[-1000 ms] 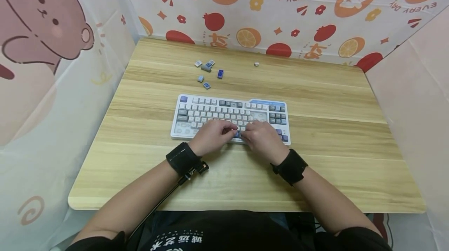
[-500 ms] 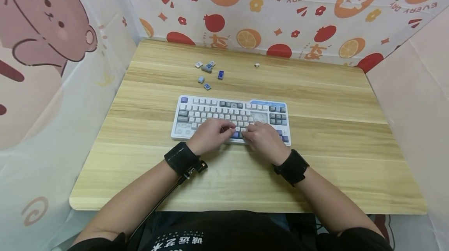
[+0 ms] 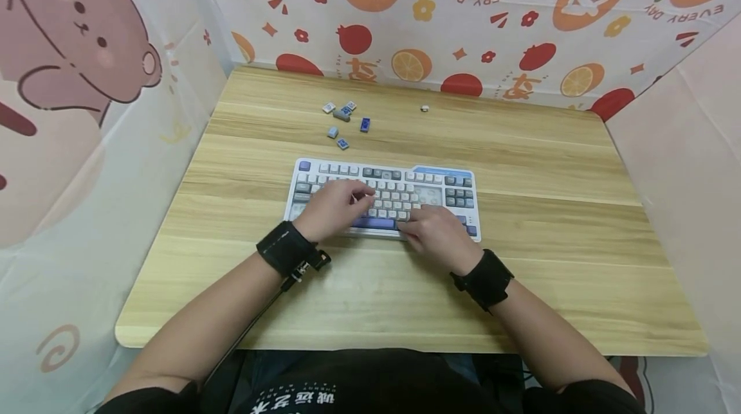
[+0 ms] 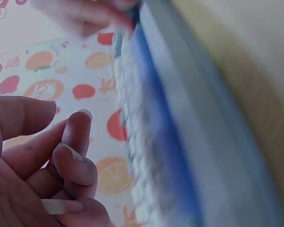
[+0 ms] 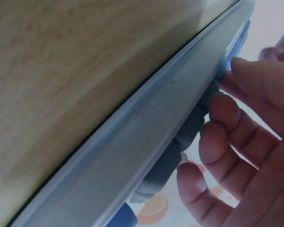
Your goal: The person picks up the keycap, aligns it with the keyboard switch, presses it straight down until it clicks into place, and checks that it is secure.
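Note:
A white keyboard (image 3: 379, 234) lies on the table, with white, grey and blue keycaps and a long blue-violet spacebar (image 3: 373, 223) on its front row. Over the left half of the keys hovers my left hand (image 3: 331, 208), fingers loosely bent, with nothing between thumb and fingertips in the left wrist view. My right hand (image 3: 437, 234) is at the front row, just right of the spacebar. In the right wrist view its forefinger touches a grey keycap (image 5: 221, 73); the thumb lies close by, and the other fingers are loosely curled beside grey keycaps (image 5: 163, 165).
Behind the keyboard lie several loose keycaps, among them a dark blue keycap (image 3: 365, 125), a light blue keycap (image 3: 332, 132) and a long grey keycap (image 3: 341, 116). A tiny white piece (image 3: 425, 108) sits farther right. A printed curtain (image 3: 382, 28) borders the wooden table (image 3: 550, 208).
My left hand has moved left and up, away from my right hand, uncovering the spacebar. The right hand stays at nearly the same spot by the front row.

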The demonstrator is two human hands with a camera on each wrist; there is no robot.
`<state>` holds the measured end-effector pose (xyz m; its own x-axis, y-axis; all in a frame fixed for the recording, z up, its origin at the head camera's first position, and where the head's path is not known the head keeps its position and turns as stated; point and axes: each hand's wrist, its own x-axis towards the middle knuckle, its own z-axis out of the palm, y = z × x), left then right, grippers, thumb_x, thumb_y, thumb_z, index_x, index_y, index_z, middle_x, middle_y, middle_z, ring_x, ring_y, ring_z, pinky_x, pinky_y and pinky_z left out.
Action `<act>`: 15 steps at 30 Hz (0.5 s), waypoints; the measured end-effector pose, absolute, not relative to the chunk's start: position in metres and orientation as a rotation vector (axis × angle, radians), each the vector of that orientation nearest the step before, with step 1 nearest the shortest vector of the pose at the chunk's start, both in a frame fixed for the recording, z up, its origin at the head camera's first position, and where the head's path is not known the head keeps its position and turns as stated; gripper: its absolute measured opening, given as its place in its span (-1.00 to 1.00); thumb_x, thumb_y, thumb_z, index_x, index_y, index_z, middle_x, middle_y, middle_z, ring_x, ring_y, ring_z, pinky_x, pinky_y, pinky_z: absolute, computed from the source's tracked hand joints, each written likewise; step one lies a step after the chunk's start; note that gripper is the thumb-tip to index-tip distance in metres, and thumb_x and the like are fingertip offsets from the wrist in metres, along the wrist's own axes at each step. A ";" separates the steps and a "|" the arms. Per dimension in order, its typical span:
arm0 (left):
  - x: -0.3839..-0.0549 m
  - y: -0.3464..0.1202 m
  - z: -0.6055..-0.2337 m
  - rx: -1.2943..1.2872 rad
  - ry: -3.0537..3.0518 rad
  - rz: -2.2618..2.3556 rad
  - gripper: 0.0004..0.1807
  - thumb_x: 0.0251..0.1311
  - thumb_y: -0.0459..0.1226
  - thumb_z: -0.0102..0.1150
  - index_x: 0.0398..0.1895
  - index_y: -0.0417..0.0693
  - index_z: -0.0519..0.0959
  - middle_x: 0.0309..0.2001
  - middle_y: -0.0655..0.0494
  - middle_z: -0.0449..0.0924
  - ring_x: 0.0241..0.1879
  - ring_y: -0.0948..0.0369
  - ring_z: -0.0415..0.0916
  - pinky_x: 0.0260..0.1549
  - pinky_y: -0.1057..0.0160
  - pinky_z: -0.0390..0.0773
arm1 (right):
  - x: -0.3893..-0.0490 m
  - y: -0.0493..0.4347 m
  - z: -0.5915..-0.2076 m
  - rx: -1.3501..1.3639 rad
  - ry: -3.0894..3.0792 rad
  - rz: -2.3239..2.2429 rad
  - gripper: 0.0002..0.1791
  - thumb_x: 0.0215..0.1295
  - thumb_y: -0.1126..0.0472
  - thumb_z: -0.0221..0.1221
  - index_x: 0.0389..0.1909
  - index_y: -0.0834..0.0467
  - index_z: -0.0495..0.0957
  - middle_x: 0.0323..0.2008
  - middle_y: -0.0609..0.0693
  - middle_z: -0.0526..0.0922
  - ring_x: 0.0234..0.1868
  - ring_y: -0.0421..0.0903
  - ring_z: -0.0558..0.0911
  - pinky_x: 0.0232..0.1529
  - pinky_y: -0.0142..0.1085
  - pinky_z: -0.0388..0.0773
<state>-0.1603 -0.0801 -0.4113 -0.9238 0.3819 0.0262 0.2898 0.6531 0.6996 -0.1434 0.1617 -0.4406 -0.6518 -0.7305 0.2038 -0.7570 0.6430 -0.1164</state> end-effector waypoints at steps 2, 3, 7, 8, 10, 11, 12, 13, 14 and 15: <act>-0.169 -0.088 -0.404 0.529 2.748 1.112 -0.73 0.36 -0.16 0.13 -0.02 -0.07 0.68 -0.26 0.13 0.69 -0.37 0.20 0.54 -0.38 0.21 0.50 | -0.143 0.162 -0.441 1.242 -2.721 0.283 -0.84 0.24 0.17 0.32 -0.18 0.02 0.77 -0.40 -0.13 0.67 -0.39 -0.18 0.56 -0.34 -0.31 0.49; -0.174 -0.092 -0.399 0.509 2.753 1.104 -0.73 0.36 -0.16 0.13 0.00 -0.07 0.67 -0.25 0.13 0.68 -0.36 0.20 0.53 -0.36 0.21 0.50 | -0.143 0.162 -0.441 1.240 -2.720 0.278 -0.84 0.23 0.16 0.32 -0.18 0.02 0.77 -0.40 -0.12 0.67 -0.39 -0.18 0.56 -0.34 -0.30 0.49; -0.199 -0.108 -0.383 0.444 2.797 1.060 -0.72 0.37 -0.16 0.11 0.02 -0.06 0.65 -0.23 0.10 0.65 -0.30 0.16 0.52 -0.32 0.18 0.50 | -0.143 0.163 -0.441 1.243 -2.709 0.280 -0.82 0.23 0.13 0.34 -0.16 0.02 0.77 -0.39 -0.12 0.67 -0.39 -0.16 0.55 -0.34 -0.28 0.49; -0.206 -0.111 -0.380 0.431 2.813 1.041 -0.72 0.38 -0.17 0.11 0.02 -0.06 0.65 -0.22 0.09 0.64 -0.29 0.15 0.52 -0.31 0.18 0.49 | -0.143 0.164 -0.442 1.246 -2.710 0.288 -0.81 0.23 0.13 0.34 -0.15 0.01 0.76 -0.39 -0.12 0.67 -0.39 -0.16 0.55 -0.35 -0.29 0.48; -0.220 -0.118 -0.375 0.417 2.851 0.977 -0.72 0.38 -0.18 0.09 0.03 -0.08 0.65 -0.21 0.06 0.64 -0.27 0.12 0.51 -0.30 0.17 0.48 | -0.143 0.165 -0.443 1.259 -2.717 0.318 -0.80 0.24 0.12 0.33 -0.12 0.02 0.76 -0.38 -0.12 0.67 -0.39 -0.17 0.54 -0.36 -0.30 0.46; -0.228 -0.121 -0.374 0.417 2.875 0.936 -0.72 0.38 -0.19 0.08 0.03 -0.09 0.65 -0.21 0.03 0.64 -0.26 0.12 0.51 -0.30 0.17 0.48 | -0.143 0.166 -0.444 1.267 -2.723 0.340 -0.79 0.25 0.12 0.32 -0.11 0.02 0.75 -0.37 -0.12 0.67 -0.38 -0.18 0.54 -0.36 -0.30 0.46; -0.236 -0.123 -0.373 0.419 2.898 0.893 -0.71 0.38 -0.20 0.08 0.04 -0.11 0.64 -0.21 0.01 0.64 -0.26 0.10 0.51 -0.30 0.17 0.47 | -0.144 0.166 -0.445 1.274 -2.732 0.367 -0.78 0.27 0.11 0.30 -0.09 0.02 0.74 -0.37 -0.12 0.67 -0.38 -0.19 0.53 -0.36 -0.32 0.45; -0.244 -0.124 -0.372 0.420 2.920 0.852 -0.71 0.38 -0.22 0.08 0.04 -0.13 0.65 -0.20 -0.01 0.64 -0.27 0.09 0.50 -0.31 0.16 0.47 | -0.144 0.167 -0.446 1.277 -2.744 0.408 -0.78 0.29 0.11 0.29 -0.08 0.02 0.74 -0.36 -0.12 0.67 -0.38 -0.20 0.53 -0.36 -0.32 0.44; -0.253 -0.125 -0.371 0.422 2.939 0.812 -0.71 0.38 -0.23 0.07 0.03 -0.15 0.65 -0.21 -0.03 0.64 -0.28 0.08 0.50 -0.31 0.15 0.47 | -0.144 0.169 -0.447 1.274 -2.766 0.451 -0.77 0.30 0.11 0.28 -0.06 0.02 0.73 -0.37 -0.13 0.65 -0.39 -0.21 0.51 -0.37 -0.34 0.42; -0.261 -0.126 -0.372 0.431 2.960 0.767 -0.71 0.38 -0.23 0.07 0.03 -0.16 0.65 -0.20 -0.04 0.64 -0.28 0.08 0.49 -0.32 0.15 0.46 | -0.145 0.170 -0.448 1.267 -2.790 0.501 -0.76 0.32 0.11 0.26 -0.04 0.02 0.72 -0.38 -0.14 0.63 -0.40 -0.23 0.48 -0.37 -0.35 0.40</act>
